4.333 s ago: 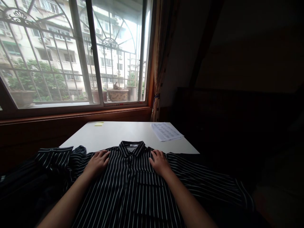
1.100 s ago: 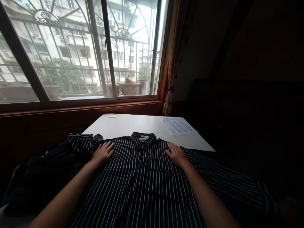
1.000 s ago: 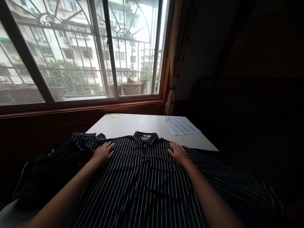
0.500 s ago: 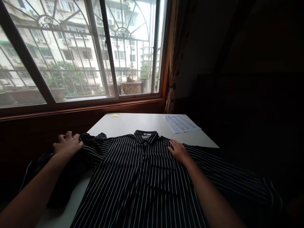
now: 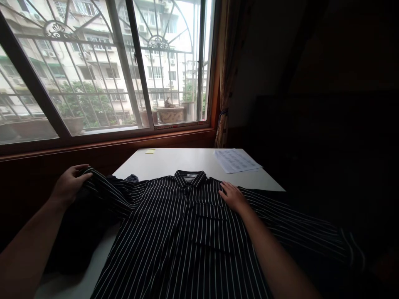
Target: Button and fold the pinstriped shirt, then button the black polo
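Note:
A black shirt with white stripes (image 5: pixel 174 232) lies front up on a white table (image 5: pixel 174 160), its collar pointing away from me. My left hand (image 5: pixel 70 185) pinches the left-side sleeve between thumb and fingers and holds it raised at the far left. My right hand (image 5: pixel 233 197) rests flat on the shirt near the right shoulder, fingers stretched out. The right-side sleeve spreads out to the right into shadow, past the table's edge.
Dark clothing (image 5: pixel 77 236) is heaped under the raised sleeve on the left. Printed sheets of paper (image 5: pixel 237 161) lie at the table's far right, and a yellow sticky note (image 5: pixel 150 151) at its far left. Beyond stands a window (image 5: pixel 106 70) with a tied curtain (image 5: pixel 222 120) beside it.
My left hand has moved left and taken hold of the sleeve, lifting it off the dark clothing. My right hand stays in place on the shirt.

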A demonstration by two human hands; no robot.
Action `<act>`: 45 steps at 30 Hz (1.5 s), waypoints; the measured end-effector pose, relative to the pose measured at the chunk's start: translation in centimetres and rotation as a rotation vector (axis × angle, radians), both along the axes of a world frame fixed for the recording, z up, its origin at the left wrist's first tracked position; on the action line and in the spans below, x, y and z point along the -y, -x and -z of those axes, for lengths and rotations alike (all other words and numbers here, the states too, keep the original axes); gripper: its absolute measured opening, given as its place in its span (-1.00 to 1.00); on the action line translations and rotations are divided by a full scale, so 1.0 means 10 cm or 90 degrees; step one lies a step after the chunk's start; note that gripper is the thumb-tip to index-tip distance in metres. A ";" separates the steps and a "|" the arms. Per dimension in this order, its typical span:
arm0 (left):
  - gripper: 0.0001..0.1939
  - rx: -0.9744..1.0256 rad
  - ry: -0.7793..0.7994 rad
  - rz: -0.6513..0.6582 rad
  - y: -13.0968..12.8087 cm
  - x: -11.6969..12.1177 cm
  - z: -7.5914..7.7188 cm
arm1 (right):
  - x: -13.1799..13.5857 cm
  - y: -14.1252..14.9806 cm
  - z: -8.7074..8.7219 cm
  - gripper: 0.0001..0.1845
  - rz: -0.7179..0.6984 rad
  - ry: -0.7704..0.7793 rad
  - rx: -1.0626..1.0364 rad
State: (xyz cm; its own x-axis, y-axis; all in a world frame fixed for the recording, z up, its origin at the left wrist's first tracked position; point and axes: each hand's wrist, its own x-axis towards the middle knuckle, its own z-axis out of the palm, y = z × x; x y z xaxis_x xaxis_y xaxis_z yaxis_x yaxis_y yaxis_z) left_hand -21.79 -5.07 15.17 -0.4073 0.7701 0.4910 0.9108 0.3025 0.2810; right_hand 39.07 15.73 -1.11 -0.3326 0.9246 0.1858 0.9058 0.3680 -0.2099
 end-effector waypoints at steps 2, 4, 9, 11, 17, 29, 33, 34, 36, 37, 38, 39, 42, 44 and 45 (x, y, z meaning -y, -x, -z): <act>-0.44 0.079 -0.088 0.022 -0.27 0.00 -0.16 | 0.00 0.00 -0.01 -0.35 0.000 0.000 -0.002; -0.45 0.107 -0.151 0.061 -0.62 -0.02 -0.35 | 0.01 0.00 -0.02 -0.36 0.001 -0.001 -0.003; -0.35 0.165 -0.109 0.321 -1.59 -0.07 -0.58 | 0.02 0.00 -0.03 -0.36 0.003 -0.003 -0.002; -0.38 0.146 -0.075 0.377 -1.96 -0.09 -0.49 | 0.02 0.00 -0.04 -0.36 0.003 -0.002 -0.002; -0.32 0.034 0.085 0.651 -2.86 0.02 0.32 | 0.03 0.00 -0.05 -0.37 0.005 -0.006 0.000; -0.38 -0.032 0.123 0.717 -2.85 0.25 0.95 | 0.03 0.00 -0.05 -0.38 0.004 -0.004 -0.003; -0.45 -0.042 0.197 0.774 -2.78 0.37 0.79 | 0.02 0.00 -0.04 -0.38 0.005 -0.003 -0.003; -0.48 -0.030 0.197 0.770 -2.75 0.36 0.75 | 0.02 0.00 -0.04 -0.38 0.005 -0.003 -0.003; -0.54 -0.011 0.177 0.721 -2.63 0.26 0.69 | 0.03 0.00 -0.04 -0.39 0.006 -0.003 -0.003; -0.55 -0.010 0.170 0.673 -2.54 0.18 0.69 | 0.03 0.00 -0.04 -0.39 0.007 -0.004 -0.002; -0.54 -0.014 0.170 0.607 -2.45 0.07 0.71 | 0.03 0.00 -0.04 -0.39 0.007 -0.004 -0.002; -0.52 -0.019 0.183 0.532 -2.36 -0.04 0.75 | 0.03 0.00 -0.04 -0.39 0.007 -0.005 -0.002; -0.43 -0.058 0.281 0.336 -2.09 -0.39 0.97 | 0.04 0.00 -0.06 -0.39 0.006 -0.008 -0.002; -0.39 -0.070 0.316 0.304 -1.98 -0.59 1.12 | 0.04 0.00 -0.06 -0.39 0.006 -0.009 -0.002; -0.37 -0.073 0.326 0.298 -1.95 -0.67 1.18 | 0.04 0.00 -0.06 -0.39 0.006 -0.009 -0.002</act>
